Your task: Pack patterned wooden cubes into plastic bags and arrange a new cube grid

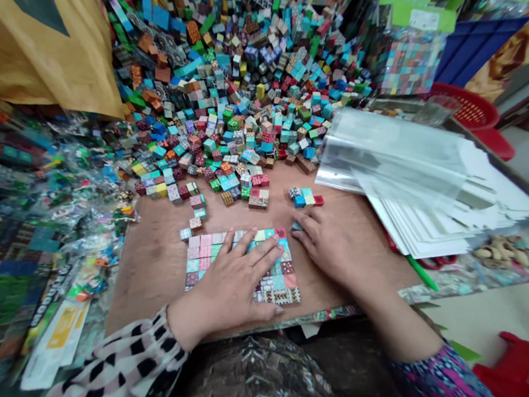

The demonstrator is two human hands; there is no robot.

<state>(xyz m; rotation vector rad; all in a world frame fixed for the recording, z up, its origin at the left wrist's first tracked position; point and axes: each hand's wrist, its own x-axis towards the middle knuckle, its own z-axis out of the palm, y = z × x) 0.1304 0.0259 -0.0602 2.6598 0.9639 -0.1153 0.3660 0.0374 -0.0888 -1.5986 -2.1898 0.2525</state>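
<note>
Gently, we're resting our open left hand (229, 280) on printed cubes (279, 275).
Our flat right hand (333, 248) is lying alongside; they'd handle light and stiff, best pinched at the edges.

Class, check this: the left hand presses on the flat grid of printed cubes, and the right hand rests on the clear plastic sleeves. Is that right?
No: the head view shows the right hand on the wooden tabletop beside the grid of printed cubes, apart from the clear plastic sleeves. The left hand stands as stated.
</note>
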